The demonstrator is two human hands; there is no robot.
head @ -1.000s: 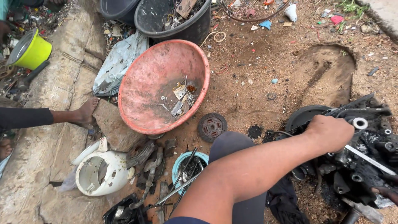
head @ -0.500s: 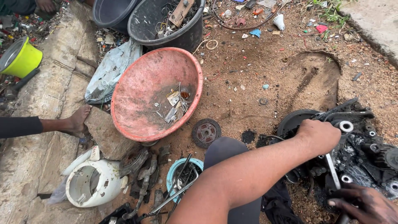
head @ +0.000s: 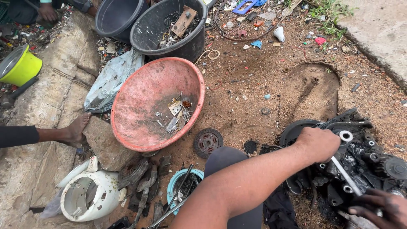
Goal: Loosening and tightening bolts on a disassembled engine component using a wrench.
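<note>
A black, oily engine block lies on the dirt at the right. My left arm reaches across from the bottom middle, and my left hand is closed on the upper part of the block beside a white round fitting. My right hand shows at the bottom right corner, dark with grease. It grips a silver metal bar that slants up into the block. My knee in dark cloth is under the left arm.
A tilted red basin holds small metal scraps. Nearby are a clutch disc, a stone slab with a person's bare foot against it, a white plastic housing, two black tubs, a yellow-green can and loose tools.
My right hand has come into view at the bottom right, gripping the silver bar. My left hand stays closed on the engine block. The view has shifted slightly.
</note>
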